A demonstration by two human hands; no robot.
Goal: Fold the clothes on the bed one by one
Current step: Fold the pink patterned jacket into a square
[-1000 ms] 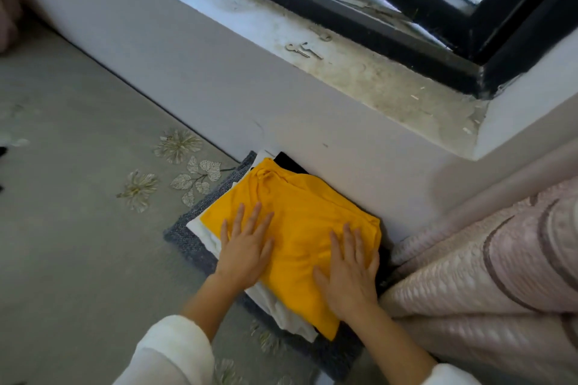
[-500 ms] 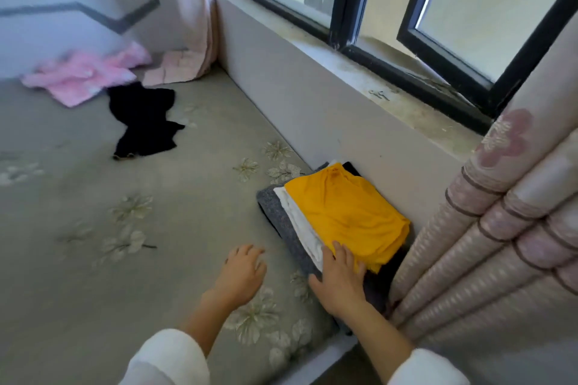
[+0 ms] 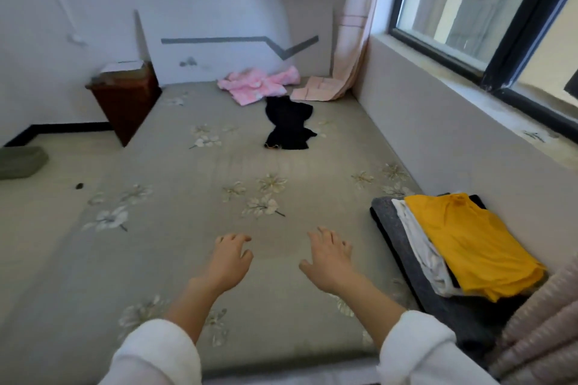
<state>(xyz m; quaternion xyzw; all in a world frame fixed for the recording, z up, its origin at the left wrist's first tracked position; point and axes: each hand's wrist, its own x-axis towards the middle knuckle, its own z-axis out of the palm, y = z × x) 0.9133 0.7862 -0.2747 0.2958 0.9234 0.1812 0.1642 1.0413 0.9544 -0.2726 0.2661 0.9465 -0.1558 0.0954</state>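
Currently, by item:
Left hand [image 3: 230,261]: palm down over the bed [image 3: 175,247], near its front edge; fingers [image 3: 233,239] loosely curled and slightly apart, holding nothing.
Right hand [image 3: 328,262]: palm down beside the left, apart from it; fingers [image 3: 325,236] spread and bent, holding nothing.
Sleeves [image 3: 156,353]: white, pushed up both forearms.
Stack [image 3: 438,262]: folded clothes at the bed's right edge, against the wall under the window [image 3: 469,9]; yellow garment [image 3: 469,244] on top, white [image 3: 422,253] beneath, grey [image 3: 394,237] at the bottom.
Black garment [image 3: 289,126]: unfolded, crumpled, mid-bed toward the far end.
Pink garment [image 3: 256,86]: unfolded, at the far end near the wall, just beyond the black one.
Curtain [image 3: 350,40]: pink, hanging in the far right corner, hem lying on the bed.
Cabinet [image 3: 125,97]: dark wood, at the bed's far left corner.
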